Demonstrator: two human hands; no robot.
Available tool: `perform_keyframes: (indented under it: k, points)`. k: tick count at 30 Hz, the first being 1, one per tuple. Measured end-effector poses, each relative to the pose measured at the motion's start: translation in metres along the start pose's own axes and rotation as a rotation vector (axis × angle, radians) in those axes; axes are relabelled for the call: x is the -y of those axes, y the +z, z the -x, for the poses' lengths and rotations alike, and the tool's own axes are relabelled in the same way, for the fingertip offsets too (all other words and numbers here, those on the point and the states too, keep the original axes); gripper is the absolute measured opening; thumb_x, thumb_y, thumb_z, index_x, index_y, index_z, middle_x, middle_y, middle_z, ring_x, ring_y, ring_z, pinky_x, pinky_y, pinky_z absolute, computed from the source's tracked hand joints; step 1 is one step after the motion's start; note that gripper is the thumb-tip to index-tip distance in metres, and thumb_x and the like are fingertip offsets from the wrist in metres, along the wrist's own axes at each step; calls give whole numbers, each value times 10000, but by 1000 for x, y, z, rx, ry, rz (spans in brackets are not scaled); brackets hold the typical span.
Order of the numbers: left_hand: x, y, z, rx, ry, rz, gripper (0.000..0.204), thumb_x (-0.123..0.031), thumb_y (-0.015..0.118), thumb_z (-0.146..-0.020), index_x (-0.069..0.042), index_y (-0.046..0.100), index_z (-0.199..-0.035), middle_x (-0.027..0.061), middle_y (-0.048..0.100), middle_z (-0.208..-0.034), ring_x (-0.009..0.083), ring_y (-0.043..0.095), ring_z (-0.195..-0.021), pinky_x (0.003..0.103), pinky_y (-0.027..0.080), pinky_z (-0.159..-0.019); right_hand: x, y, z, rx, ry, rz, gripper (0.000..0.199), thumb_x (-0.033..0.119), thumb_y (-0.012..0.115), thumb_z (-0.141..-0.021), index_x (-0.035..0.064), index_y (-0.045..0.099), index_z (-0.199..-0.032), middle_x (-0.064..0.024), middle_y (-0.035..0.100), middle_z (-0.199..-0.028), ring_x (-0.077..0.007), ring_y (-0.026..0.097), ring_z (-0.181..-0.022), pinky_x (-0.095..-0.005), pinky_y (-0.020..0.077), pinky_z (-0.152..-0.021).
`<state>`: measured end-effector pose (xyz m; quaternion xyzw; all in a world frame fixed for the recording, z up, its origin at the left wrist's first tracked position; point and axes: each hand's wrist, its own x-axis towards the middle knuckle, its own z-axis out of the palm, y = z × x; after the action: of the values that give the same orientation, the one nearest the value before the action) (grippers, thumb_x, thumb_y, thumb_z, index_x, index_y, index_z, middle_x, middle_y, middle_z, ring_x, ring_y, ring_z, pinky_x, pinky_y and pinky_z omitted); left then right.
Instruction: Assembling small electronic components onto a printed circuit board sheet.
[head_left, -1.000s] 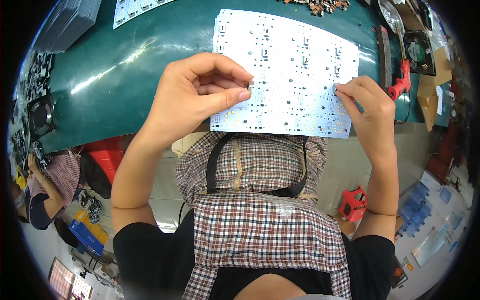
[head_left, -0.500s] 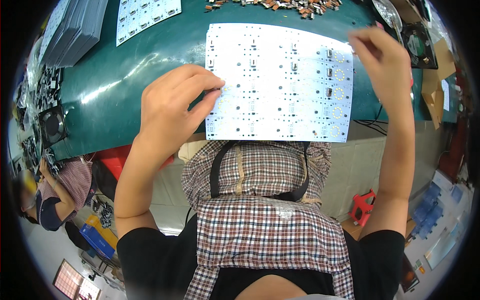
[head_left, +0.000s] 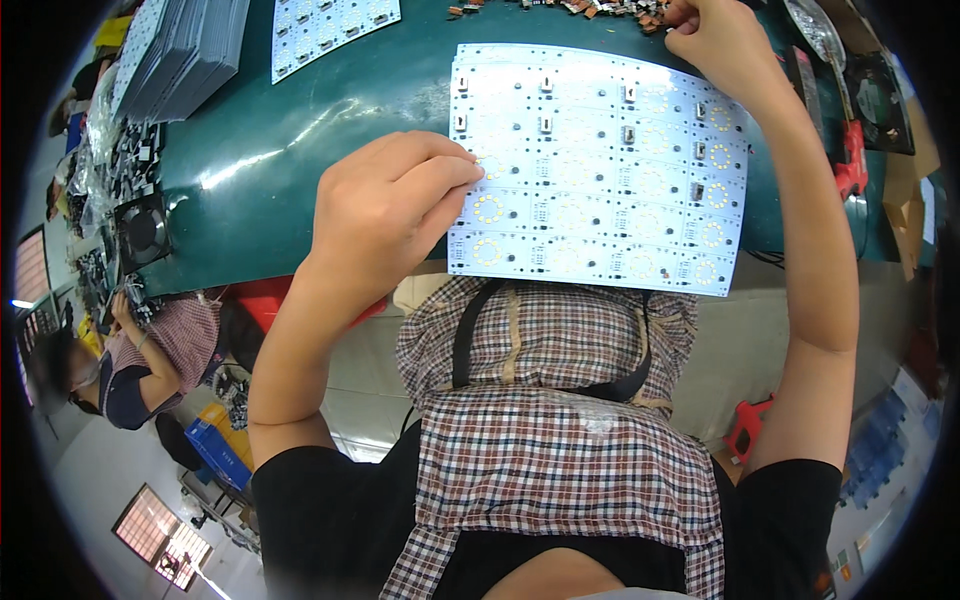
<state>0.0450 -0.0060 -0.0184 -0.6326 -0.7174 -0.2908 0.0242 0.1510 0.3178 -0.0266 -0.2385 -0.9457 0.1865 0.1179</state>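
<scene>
A white circuit board panel [head_left: 570,240], with rings of yellowish dots and several small upright switches, lies at the table's front edge, tilted slightly. My left hand [head_left: 390,205] is closed in a pinch over the panel's left edge; what its fingertips hold, if anything, is hidden. At the far side, my right hand [head_left: 725,45] has its fingers curled together beside a heap of small orange-brown and silver parts [head_left: 610,8]. Whether a part is between those fingers is too small to tell. Switches [head_left: 628,134] stand in the panel's upper rows and right column.
A tall stack of panels [head_left: 190,60] stands at the far left, beside another fitted panel [head_left: 330,30]. A red-handled tool [head_left: 852,165] and a black fan [head_left: 880,100] lie at right. Another fan [head_left: 143,228] sits at left, near a seated person [head_left: 145,350].
My right hand has moved up and away, from the panel's right corner to the heap of parts. The left hand keeps its place at the panel's left edge. The whole view has shifted.
</scene>
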Motion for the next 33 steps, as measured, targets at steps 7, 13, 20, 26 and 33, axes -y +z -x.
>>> perform_keyframes:
  k: [7,13,20,26,33]
  points:
    - [7,-2,3,-9,-32,5,171,-7,796,-738,-61,685,-857,54,737,-879,237,721,-789,337,563,-677,19,-27,27,-138,105,-251,138,17,699,-816,-30,762,-929,-139,724,-763,-193,665,-650,-319,520,-623]
    - [11,-4,3,-11,-51,15,178,10,781,-732,-56,677,-861,48,735,-869,235,720,-763,327,561,-663,-9,-41,73,-57,-103,-289,194,77,641,-995,-1,705,-1160,0,684,-992,-66,616,-907,-222,478,-859]
    - [9,-6,1,9,-37,-36,169,-4,777,-737,-67,682,-862,44,729,-862,232,712,-749,331,557,-643,30,-48,124,-46,-174,-402,154,-72,616,-929,-60,676,-1070,-55,652,-1001,-108,594,-876,-234,467,-805]
    - [2,-14,-9,91,29,-149,180,2,779,-732,-68,695,-875,55,730,-866,236,713,-741,325,558,-633,57,-39,152,-44,-220,-521,258,-155,646,-785,-50,694,-1016,-110,631,-907,-194,605,-791,-275,477,-690]
    - [5,-13,-8,106,-14,-154,218,-3,768,-726,-77,623,-871,48,680,-793,233,673,-687,338,517,-586,67,-28,177,78,-159,-581,309,-171,651,-754,-30,704,-1024,-116,630,-921,-190,632,-798,-281,522,-688]
